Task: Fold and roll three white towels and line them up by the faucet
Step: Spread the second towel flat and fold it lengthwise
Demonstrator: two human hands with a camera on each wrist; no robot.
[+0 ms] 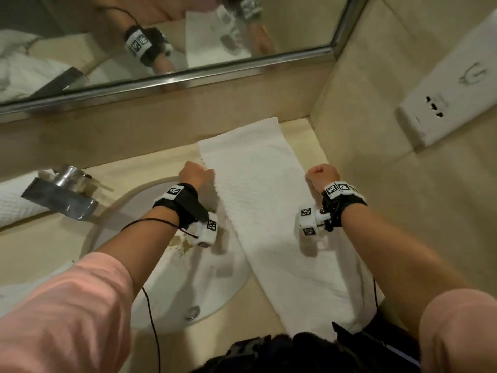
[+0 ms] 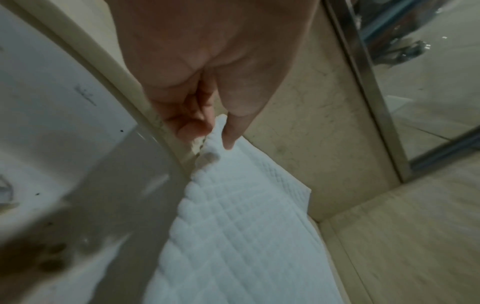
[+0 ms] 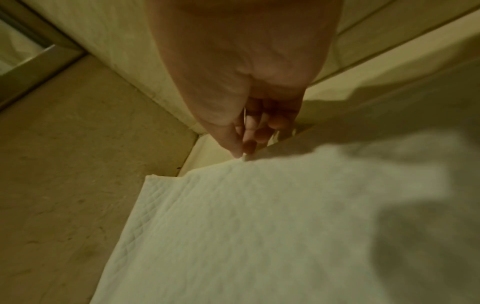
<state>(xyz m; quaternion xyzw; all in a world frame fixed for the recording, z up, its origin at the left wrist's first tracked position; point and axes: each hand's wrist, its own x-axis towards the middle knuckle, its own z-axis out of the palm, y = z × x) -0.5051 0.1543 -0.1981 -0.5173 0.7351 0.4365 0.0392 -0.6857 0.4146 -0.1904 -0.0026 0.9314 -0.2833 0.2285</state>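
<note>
we are gripping the long white towel (image 1: 258, 200) by both edges, left hand (image 1: 195, 172) and right hand (image 1: 321, 175) each pinching one side, as it is lying on the counter (image 1: 347, 184) right of the faucet (image 1: 60, 195); we are judging the lengthwise fold is next, calling for aligned edges

Long white towel (image 1: 265, 211) flat lengthwise on counter beside sink
</note>
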